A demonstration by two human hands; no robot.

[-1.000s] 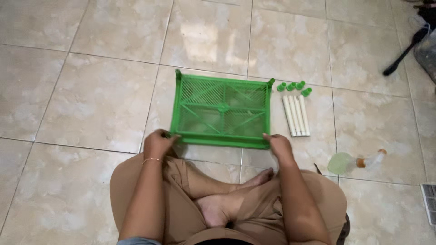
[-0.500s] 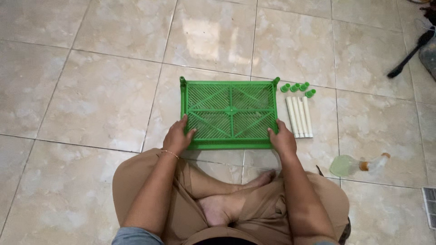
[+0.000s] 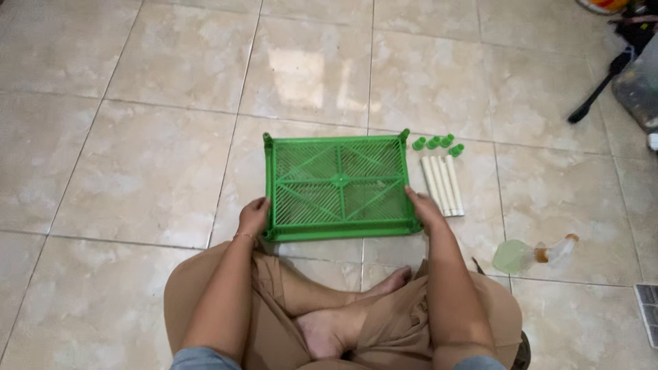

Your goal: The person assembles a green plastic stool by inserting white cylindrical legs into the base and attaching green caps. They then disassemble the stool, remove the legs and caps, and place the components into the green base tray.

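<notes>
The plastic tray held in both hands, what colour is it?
The tray is bright green with a lattice pattern, seen in the head view.

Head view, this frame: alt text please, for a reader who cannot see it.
A person sitting cross-legged on a tiled floor holds a green plastic lattice shelf panel flat, left hand and right hand gripping its near corners. Beside it lie four white tubes, small green caps and a bottle.
</notes>
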